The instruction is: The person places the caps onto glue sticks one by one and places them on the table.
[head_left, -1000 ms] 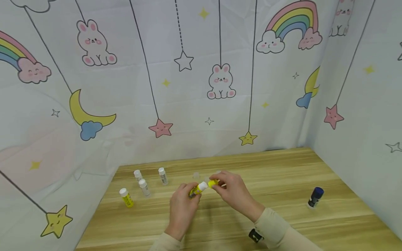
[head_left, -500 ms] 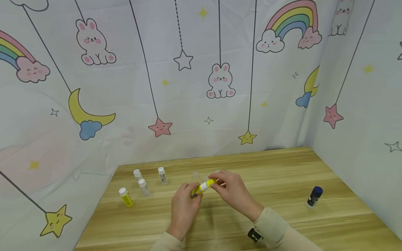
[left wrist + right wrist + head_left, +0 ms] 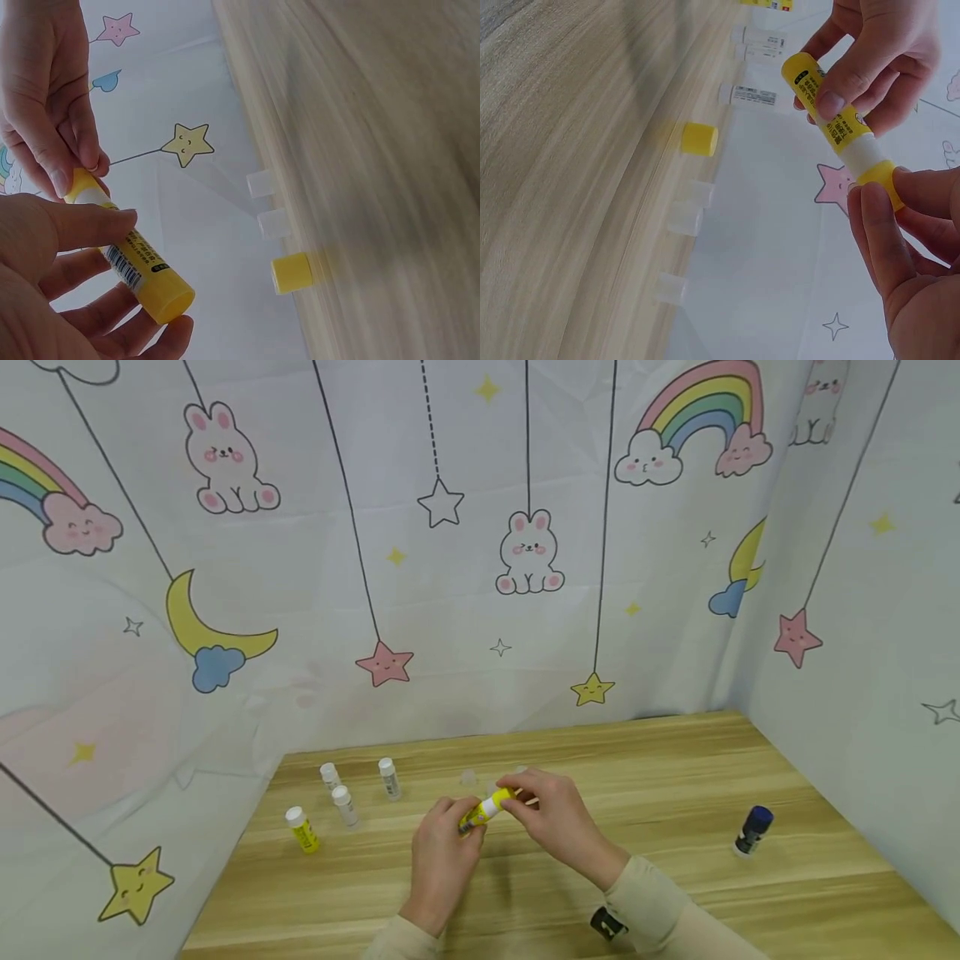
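Observation:
My left hand [image 3: 447, 860] grips a yellow glue stick [image 3: 821, 101] by its labelled barrel, thumb along one side. It is tilted above the table, its white collar [image 3: 861, 154] pointing towards my right hand [image 3: 558, 818]. Between thumb and fingers, the right hand pinches a yellow cap [image 3: 881, 180], which sits against that collar. How far the cap is pushed on cannot be told. A second yellow cap [image 3: 292, 273] stands on the table, along with several translucent white caps [image 3: 685, 217].
At the left are a yellow glue stick with a white top [image 3: 302, 831] and several white glue sticks [image 3: 390, 779]. A dark blue-capped glue stick [image 3: 753, 832] stands at the right of the wooden table [image 3: 675, 768]. A black object [image 3: 607, 923] shows beside the right sleeve.
The yellow cap was apart from the glue stick's white end a second ago and now meets it. My left hand has shifted slightly right; the right hand has hardly moved.

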{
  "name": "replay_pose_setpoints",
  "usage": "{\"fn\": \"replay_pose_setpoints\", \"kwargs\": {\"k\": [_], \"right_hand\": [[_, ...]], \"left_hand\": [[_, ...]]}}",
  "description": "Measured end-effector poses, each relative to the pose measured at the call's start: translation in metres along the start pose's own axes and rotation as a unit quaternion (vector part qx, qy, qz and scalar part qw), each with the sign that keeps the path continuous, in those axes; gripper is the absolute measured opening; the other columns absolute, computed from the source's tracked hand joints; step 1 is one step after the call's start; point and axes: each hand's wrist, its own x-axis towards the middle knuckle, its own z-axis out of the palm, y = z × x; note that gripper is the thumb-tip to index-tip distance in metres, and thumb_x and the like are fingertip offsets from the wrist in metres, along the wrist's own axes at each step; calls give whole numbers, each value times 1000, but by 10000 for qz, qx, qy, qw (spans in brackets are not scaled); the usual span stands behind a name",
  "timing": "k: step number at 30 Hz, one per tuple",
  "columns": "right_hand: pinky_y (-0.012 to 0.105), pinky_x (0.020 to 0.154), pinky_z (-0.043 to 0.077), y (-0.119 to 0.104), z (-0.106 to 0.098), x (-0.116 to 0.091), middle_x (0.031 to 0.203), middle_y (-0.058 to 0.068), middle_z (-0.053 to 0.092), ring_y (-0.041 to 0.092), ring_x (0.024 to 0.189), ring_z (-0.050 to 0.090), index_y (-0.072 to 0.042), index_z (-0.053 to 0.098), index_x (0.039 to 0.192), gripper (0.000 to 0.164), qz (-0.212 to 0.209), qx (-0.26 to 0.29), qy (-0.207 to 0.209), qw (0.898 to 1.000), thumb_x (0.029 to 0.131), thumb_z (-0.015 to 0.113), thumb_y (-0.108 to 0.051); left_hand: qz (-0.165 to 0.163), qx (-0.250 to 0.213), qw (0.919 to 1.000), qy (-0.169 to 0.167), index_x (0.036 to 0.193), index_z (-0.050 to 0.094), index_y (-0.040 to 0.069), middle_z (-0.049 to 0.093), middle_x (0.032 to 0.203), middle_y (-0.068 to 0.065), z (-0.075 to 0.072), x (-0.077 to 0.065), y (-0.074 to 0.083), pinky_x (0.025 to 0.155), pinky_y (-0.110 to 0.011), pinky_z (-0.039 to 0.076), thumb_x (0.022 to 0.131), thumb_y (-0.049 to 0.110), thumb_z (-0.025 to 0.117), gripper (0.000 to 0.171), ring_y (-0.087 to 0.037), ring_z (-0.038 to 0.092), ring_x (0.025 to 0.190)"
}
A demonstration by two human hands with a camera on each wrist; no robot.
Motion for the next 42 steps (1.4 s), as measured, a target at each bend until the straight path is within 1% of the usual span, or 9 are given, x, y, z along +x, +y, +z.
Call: {"fn": "replay_pose_setpoints", "kwargs": {"k": [4, 14, 21, 32, 42], "right_hand": [[18, 68, 55, 0, 0, 0, 101, -7, 71, 3, 82, 67, -15, 75, 112, 23, -34, 8, 29, 10000, 90, 77, -10], [19, 69, 55, 0, -1, -1, 105, -5, 71, 4, 81, 68, -15, 75, 114, 24, 9, 60, -113, 9999, 90, 77, -10], [19, 69, 55, 0, -1, -2, 104, -6, 71, 4, 81, 68, -15, 75, 113, 23, -10, 48, -147, 9999, 91, 76, -12], [19, 70, 55, 1, -1, -3, 104, -7, 71, 4, 81, 68, -15, 75, 113, 23, 32, 80, -185, 9998, 91, 76, -12], [20, 69, 56, 2, -1, -5, 103, -6, 71, 4, 80, 68, -16, 75, 115, 23, 39, 96, -190, 9998, 91, 76, -14]], "left_hand": [[4, 19, 10000, 28, 101, 78, 9, 69, 91, -3, 0, 0, 0, 67, -34, 55, 71, 2, 90, 34, -17, 66, 77], [30, -17, 10000, 72, 100, 78, 9, 69, 90, -2, 0, 1, 2, 67, -34, 55, 71, 2, 90, 33, -16, 66, 78], [79, -47, 9999, 115, 100, 78, 9, 68, 89, -1, -1, 2, 4, 67, -33, 55, 71, 2, 89, 32, -16, 65, 78], [142, -7, 9999, 75, 100, 77, 9, 72, 93, -3, 0, 1, 5, 72, -36, 56, 71, 3, 90, 32, -17, 67, 84], [237, 35, 9997, -48, 102, 76, 10, 71, 91, -1, 1, 0, 6, 70, -33, 56, 72, 6, 91, 34, -16, 67, 82]]}}
